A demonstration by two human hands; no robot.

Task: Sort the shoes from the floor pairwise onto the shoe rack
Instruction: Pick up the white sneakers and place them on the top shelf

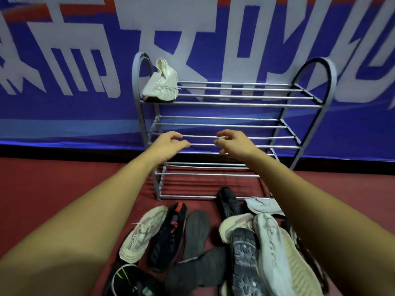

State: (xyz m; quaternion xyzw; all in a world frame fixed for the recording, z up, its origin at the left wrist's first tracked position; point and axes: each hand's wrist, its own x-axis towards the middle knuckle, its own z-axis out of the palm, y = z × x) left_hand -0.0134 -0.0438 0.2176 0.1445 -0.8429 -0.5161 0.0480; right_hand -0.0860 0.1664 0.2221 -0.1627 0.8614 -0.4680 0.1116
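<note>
The grey metal shoe rack (pixel 235 124) stands upright against the wall at twelve o'clock, three tiers of horizontal bars between arched ends. One white lace-up sneaker (pixel 161 82) rests on the top tier, hard against the left end at eleven o'clock. The others lie jumbled on the red floor at six o'clock: a pale sneaker (pixel 142 231) beside a black one with red trim (pixel 168 236), a grey shoe sole-up (pixel 196 231), and a white sneaker (pixel 280 253) at five o'clock.
</note>
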